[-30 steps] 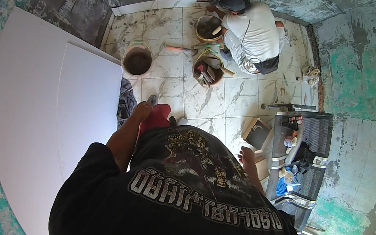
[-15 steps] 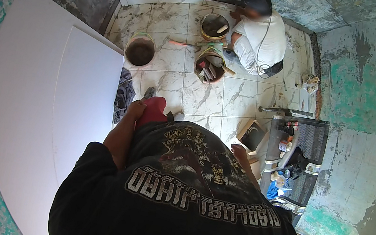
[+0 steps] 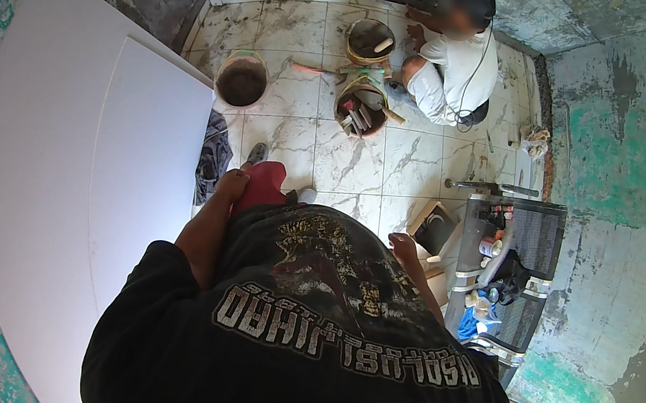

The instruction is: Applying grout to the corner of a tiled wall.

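Observation:
My left hand [image 3: 233, 184] hangs low beside the leg of my red shorts [image 3: 262, 181]. Its back faces up and its fingers are mostly hidden, so I cannot tell whether it grips the cloth. On the other side of my dark printed T-shirt [image 3: 342, 290], my right hand [image 3: 402, 246] is loosely closed, with nothing visible in it. The nearest thing to that hand is an open box [image 3: 431, 226] with something dark inside, standing on the floor. Both hands are away from the buckets ahead.
A co-worker [image 3: 457, 62] squats beside a bucket [image 3: 371, 40]. Nearer stands a bucket of tools [image 3: 361, 114]; another bucket [image 3: 241, 81] is at left. A mesh bench [image 3: 539, 238] holding cans and bags lines the right. A large white panel [image 3: 85, 145] fills the left; tiles [image 3: 283, 135] cover the floor.
The co-worker has straightened a little, head shifting right and up. My right hand has swung slightly forward and left. My left hand stays about where it was by the shorts.

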A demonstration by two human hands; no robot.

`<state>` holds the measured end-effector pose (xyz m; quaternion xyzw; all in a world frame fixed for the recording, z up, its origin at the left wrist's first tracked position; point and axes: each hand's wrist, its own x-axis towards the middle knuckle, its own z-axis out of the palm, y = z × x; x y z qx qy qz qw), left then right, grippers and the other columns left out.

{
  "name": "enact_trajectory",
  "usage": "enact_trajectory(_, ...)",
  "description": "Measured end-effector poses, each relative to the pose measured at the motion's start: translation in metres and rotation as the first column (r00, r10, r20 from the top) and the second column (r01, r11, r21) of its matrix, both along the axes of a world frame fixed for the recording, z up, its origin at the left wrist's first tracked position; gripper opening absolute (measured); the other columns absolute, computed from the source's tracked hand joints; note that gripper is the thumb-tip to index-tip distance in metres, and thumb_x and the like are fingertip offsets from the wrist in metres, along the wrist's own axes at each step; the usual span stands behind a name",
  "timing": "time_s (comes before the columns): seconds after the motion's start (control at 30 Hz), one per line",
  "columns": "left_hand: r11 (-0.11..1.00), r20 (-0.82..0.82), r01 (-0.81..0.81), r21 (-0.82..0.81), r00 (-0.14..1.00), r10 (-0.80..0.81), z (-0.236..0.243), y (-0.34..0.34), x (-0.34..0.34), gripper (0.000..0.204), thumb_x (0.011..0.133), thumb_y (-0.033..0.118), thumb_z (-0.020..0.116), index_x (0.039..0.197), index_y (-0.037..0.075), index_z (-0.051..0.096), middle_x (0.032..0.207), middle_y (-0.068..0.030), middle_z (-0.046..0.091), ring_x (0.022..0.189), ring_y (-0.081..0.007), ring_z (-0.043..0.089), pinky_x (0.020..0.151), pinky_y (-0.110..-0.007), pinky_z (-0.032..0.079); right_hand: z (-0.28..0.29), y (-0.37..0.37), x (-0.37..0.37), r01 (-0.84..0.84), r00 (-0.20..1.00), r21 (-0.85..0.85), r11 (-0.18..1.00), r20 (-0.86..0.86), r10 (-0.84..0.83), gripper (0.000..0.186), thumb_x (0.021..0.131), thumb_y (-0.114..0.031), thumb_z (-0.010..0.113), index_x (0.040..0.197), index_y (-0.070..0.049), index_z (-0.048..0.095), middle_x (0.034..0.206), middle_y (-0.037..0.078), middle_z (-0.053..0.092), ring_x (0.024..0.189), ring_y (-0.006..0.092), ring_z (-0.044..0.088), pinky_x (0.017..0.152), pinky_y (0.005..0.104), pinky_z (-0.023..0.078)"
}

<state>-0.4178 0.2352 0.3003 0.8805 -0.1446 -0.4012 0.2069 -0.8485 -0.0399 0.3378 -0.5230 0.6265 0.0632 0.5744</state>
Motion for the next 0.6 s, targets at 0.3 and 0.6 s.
enact_trajectory(0.3,0.999,-0.014,0.034,0.005,0.999,-0.034,-0.003,0.002,0.0,0.041,0.076,0.037,0.054,0.102,0.006,0.061,0.103,-0.0167,0.061,0.1,-0.0308,0.056,0.087,-0.039,0.042,0.005,0.012,-0.025,-0.155,0.987,-0.02,0.988,-0.05,0.154,0.034,0.079,-0.027,0.064,0.103,-0.004,0.054,0.072,0.004,0.056,0.053,0.014,0.052,0.042,0.0282,0.039)
enact_trajectory(0.6,0.999,-0.004,0.041,0.009,0.999,-0.041,0.011,0.006,-0.004,0.042,0.076,0.036,0.053,0.103,0.005,0.06,0.103,-0.0178,0.06,0.1,-0.0313,0.056,0.087,-0.039,0.042,-0.01,0.017,-0.029,-0.252,0.966,-0.1,0.962,0.034,0.257,0.03,0.079,-0.025,0.063,0.097,-0.001,0.057,0.073,0.006,0.057,0.054,0.0144,0.052,0.046,0.0291,0.043)
